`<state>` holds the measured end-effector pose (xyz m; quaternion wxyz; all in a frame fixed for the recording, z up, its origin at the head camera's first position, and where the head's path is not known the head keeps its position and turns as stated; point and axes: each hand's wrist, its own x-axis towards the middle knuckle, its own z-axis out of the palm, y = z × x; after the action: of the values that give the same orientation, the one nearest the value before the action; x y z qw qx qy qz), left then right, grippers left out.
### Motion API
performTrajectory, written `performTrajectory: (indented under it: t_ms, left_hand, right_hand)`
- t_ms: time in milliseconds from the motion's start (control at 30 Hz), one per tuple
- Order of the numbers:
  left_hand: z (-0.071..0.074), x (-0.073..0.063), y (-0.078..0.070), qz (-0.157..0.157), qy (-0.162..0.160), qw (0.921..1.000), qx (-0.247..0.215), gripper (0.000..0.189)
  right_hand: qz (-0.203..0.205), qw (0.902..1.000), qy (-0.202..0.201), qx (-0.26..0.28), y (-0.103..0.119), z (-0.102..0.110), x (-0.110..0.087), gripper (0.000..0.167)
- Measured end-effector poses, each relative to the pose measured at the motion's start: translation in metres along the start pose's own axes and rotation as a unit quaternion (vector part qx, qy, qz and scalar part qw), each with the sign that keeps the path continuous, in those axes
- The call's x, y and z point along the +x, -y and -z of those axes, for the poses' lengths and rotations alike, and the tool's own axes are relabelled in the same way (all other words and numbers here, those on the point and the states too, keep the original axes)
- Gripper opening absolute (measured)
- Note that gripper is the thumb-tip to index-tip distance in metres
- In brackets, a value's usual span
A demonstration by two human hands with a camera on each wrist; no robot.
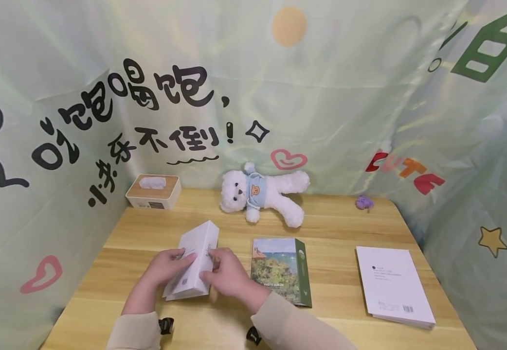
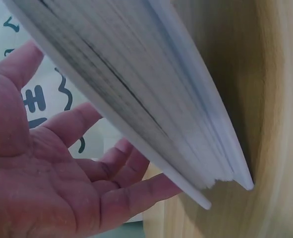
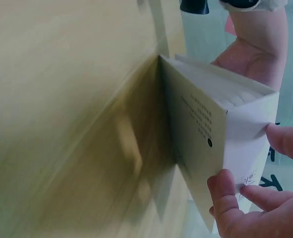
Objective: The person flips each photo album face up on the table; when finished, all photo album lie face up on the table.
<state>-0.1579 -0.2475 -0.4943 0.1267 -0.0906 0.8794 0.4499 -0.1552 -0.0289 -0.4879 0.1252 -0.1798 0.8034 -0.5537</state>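
A thick white hardcover book (image 1: 195,272) stands tilted on the table at centre left, its spine raised and facing right. My left hand (image 1: 170,265) touches its left cover; the left wrist view shows the fingers (image 2: 69,124) spread, with fairly straight tips against that cover. Its page block (image 2: 151,94) shows between the two covers. My right hand (image 1: 229,274) holds the spine side. In the right wrist view, the thumb and a finger of this hand (image 3: 265,208) press the spine, while another finger lies at the edge of the printed cover.
A green photo album (image 1: 275,272) lies right of my hands, and another white book (image 1: 393,287) farther right. Behind are a white plush bear (image 1: 275,194) in a blue top, a tissue box (image 1: 153,192) and a small purple item (image 1: 364,202). Printed fabric walls (image 1: 345,121) border the table.
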Motion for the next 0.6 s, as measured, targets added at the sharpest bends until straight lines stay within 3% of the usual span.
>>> performTrajectory:
  t_ms: [267, 600]
  left_hand:
    - [-0.002, -0.001, 0.001, 0.006, 0.0, 0.9999, -0.016, 0.086]
    - [-0.006, 0.003, 0.014, 0.004, 0.006, 0.9974, -0.072, 0.079]
  right_hand:
    - [-0.001, 0.9997, -0.025, -0.008, 0.005, -0.004, 0.0, 0.066]
    - [0.013, 0.9983, -0.049, -0.028, 0.011, 0.0, 0.0, 0.07]
